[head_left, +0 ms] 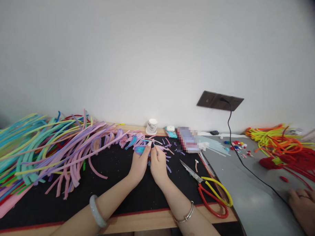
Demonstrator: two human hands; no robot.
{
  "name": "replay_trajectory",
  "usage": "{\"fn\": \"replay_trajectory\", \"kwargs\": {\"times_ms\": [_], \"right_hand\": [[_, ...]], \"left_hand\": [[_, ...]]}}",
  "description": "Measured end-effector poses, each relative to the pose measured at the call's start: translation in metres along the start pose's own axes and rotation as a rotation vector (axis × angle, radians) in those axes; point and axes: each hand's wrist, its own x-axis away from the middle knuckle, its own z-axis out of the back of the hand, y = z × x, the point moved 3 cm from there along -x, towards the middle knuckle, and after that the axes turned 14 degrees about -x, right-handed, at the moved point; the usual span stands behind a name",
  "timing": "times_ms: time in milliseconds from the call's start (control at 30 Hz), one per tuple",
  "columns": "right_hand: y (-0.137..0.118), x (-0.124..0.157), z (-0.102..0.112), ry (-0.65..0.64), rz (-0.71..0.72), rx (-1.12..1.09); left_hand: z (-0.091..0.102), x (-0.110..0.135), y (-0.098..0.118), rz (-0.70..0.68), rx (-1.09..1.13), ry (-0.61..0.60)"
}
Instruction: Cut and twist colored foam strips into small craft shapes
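My left hand (140,163) and my right hand (158,162) meet over the black mat (134,199), thumbs side by side. Both are closed on a small looped piece of blue and purple pipe cleaner (139,149), whose loop shows left of my left thumb. My fingers hide the rest of it. Just behind my hands lie several finished-looking pink, purple and blue pipe cleaner loops (122,138). Short purple and pink cut pieces (168,167) are scattered right of my right hand.
Long pastel pipe cleaners (76,146) heap at left. Scissors (200,179) with red and yellow handles lie right. A paper cup (152,125) and phone (189,139) stand behind. A black cable (246,166) crosses the grey table; another person's hand (303,202) rests there.
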Motion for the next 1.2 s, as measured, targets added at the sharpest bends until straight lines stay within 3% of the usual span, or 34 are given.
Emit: {"fn": "replay_trajectory", "kwargs": {"times_ms": [67, 133, 333, 467, 733, 1000, 1200], "right_hand": [[-0.002, 0.000, 0.000, 0.000, 0.020, -0.015], [0.001, -0.001, 0.000, -0.036, -0.057, -0.129], [0.012, 0.000, 0.004, -0.348, -0.764, -0.541], [0.009, 0.004, 0.008, -0.487, -0.998, -0.638], [0.001, 0.007, 0.002, -0.354, -1.063, -0.753], [-0.003, 0.008, -0.006, -0.111, -1.018, -0.880], [-0.003, 0.007, -0.006, -0.064, -1.012, -0.914]], "left_hand": [[0.002, 0.000, 0.002, -0.047, -0.044, 0.025], [0.005, -0.002, 0.004, -0.086, -0.083, 0.025], [0.019, -0.009, 0.015, -0.211, -0.241, -0.139], [0.023, -0.009, 0.020, -0.259, -0.346, -0.176], [0.020, -0.008, 0.021, -0.250, -0.369, -0.204], [0.016, -0.009, 0.015, -0.229, -0.427, -0.157], [0.013, -0.009, 0.013, -0.229, -0.462, -0.167]]}}
